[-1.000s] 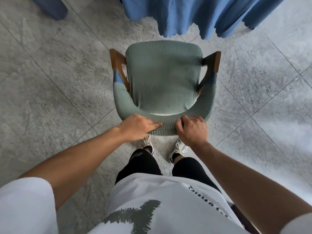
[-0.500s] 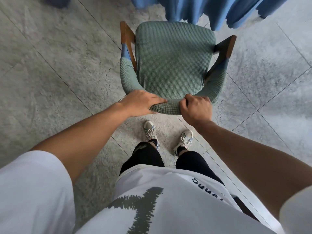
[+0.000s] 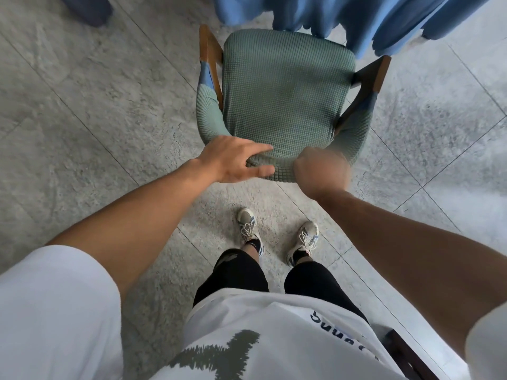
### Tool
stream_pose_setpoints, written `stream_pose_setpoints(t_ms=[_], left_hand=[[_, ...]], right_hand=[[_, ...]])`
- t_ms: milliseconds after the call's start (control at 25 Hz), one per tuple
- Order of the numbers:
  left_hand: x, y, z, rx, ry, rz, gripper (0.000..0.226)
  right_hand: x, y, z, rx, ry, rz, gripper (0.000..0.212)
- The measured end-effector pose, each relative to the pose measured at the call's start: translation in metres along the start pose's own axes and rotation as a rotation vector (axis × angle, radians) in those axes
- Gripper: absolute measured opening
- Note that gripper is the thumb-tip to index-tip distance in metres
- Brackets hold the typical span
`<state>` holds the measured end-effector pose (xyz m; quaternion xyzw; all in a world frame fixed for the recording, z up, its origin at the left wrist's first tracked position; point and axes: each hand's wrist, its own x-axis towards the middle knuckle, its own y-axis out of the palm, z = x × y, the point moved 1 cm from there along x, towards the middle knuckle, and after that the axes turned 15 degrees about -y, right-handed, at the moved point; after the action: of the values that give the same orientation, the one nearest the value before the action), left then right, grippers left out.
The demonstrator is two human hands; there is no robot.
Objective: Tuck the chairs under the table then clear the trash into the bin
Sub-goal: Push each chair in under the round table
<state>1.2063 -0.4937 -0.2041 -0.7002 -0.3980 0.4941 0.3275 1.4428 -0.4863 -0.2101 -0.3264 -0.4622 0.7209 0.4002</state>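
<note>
One chair (image 3: 285, 94), two hands, one blue cloth (image 3: 343, 20) hanging along the top edge. Left hand (image 3: 233, 160) on the chair's curved back: fingers spread over the top, thumb underneath, loose clamp on the green cover. Right hand (image 3: 321, 171) just beside it on the same backrest, motion-blurred; looks curled, but can't tell if it actually grips. Chair stands on the grey tile floor (image 3: 82, 105), seat front just under the cloth's hem, two wooden armrests showing. Vs 0.5 s ago: left thumb has dropped below the rim, right hand has gone blurry, chair sits about the same under the cloth. Two shoes (image 3: 277, 237) behind the chair. No containers in view
</note>
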Motion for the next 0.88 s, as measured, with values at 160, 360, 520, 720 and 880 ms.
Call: stream_pose_setpoints(t_ms=[160, 360, 520, 720, 880], left_hand=[[0.028, -0.006, 0.004, -0.139, -0.078, -0.185, 0.082], [0.071, -0.017, 0.016, -0.188, -0.075, -0.353, 0.059], [0.104, -0.033, 0.026, -0.179, -0.019, -0.468, 0.055], [0.149, -0.056, 0.038, -0.127, 0.002, -0.519, 0.062], [0.191, -0.078, 0.043, -0.093, 0.006, -0.561, 0.067]], right_hand=[[0.023, 0.000, -0.006, 0.017, -0.057, -0.117, 0.033], [0.069, -0.012, -0.023, 0.006, -0.073, -0.154, 0.042], [0.106, -0.020, -0.033, -0.002, -0.084, -0.187, 0.042], [0.152, -0.033, -0.045, -0.012, -0.080, -0.209, 0.042], [0.193, -0.042, -0.062, -0.036, -0.075, -0.238, 0.045]])
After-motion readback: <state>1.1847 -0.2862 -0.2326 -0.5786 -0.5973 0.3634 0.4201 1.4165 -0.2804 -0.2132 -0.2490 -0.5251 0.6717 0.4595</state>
